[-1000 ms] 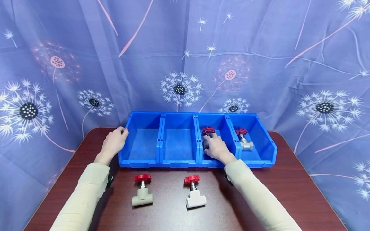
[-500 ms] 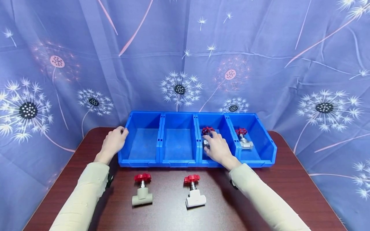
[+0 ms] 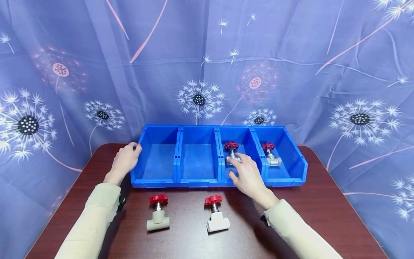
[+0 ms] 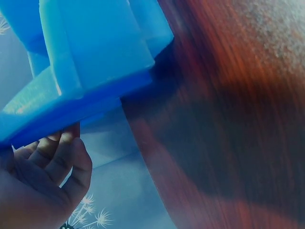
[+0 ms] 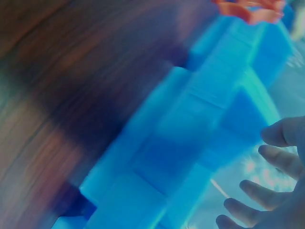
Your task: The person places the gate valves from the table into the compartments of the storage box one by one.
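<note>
My left hand (image 3: pixel 125 158) holds the outer left wall of a row of joined blue storage bins (image 3: pixel 161 184); in the left wrist view its curled fingers (image 4: pixel 66 152) meet the bin's edge. Over the front of the third bin, my right hand (image 3: pixel 249 177) has its fingers spread and holds nothing. Just beyond its fingertips stands a metal valve with a red handwheel (image 3: pixel 231 145), its body partly covered by the hand. A similar metal valve (image 3: pixel 273 161) sits in the fourth bin. The right wrist view shows the loose fingers (image 5: pixel 267 194) beside the blue bins.
On the brown table (image 3: pixel 184 244), in front of the bins, lie a grey-green valve (image 3: pixel 158 220) and a white valve (image 3: pixel 218 222), both with red handwheels. A blue dandelion-patterned curtain (image 3: pixel 155 90) hangs behind the bins.
My right hand has let go of the metal valve in the third bin and drawn back toward the front right, uncovering more of it. The left hand stays at the bin wall.
</note>
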The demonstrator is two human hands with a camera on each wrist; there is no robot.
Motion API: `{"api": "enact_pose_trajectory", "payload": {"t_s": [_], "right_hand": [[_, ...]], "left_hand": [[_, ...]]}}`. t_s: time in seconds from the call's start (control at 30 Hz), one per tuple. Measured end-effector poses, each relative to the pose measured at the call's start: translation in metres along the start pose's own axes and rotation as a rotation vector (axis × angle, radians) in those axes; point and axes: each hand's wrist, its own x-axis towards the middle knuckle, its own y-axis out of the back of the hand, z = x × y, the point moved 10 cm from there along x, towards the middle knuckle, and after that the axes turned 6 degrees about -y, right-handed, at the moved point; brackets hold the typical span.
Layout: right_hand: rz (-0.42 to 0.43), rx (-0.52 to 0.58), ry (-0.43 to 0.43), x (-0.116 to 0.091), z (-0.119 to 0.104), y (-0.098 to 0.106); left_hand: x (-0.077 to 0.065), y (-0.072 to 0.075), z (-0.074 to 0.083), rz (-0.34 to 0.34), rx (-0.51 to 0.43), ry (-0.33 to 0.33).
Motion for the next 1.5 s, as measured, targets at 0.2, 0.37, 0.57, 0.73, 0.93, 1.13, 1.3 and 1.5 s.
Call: {"api": "enact_pose_trajectory", "payload": {"t_s": [0.2,0.37,0.57,0.73,0.93,1.13,1.3,1.5], "right_hand": [[0.099,0.087,-0.029,-0.014,0.005,0.031],[0.137,0.152,-0.050,-0.022,0.012,0.048],[0.192,0.212,-0.089,-0.030,0.029,0.068],[0.241,0.237,-0.110,-0.030,0.045,0.084],[0.280,0.237,-0.168,-0.028,0.068,0.099],[0.297,0.229,-0.200,-0.022,0.092,0.110],[0.278,0.231,-0.226,-0.013,0.114,0.112],[0.255,0.232,-0.274,-0.006,0.140,0.108]], "left_hand": [[0.000,0.001,0.001,-0.005,0.000,-0.004],[-0.001,0.001,0.001,-0.002,-0.003,0.003],[-0.002,0.001,0.000,-0.004,-0.003,0.005],[-0.002,0.001,0.000,-0.009,0.004,0.005],[-0.002,0.000,0.000,-0.015,0.008,0.013],[-0.002,-0.001,0.001,-0.014,0.006,0.015],[-0.002,0.000,0.000,-0.005,0.017,0.020],[-0.001,0.000,-0.002,-0.009,0.025,0.025]]}}
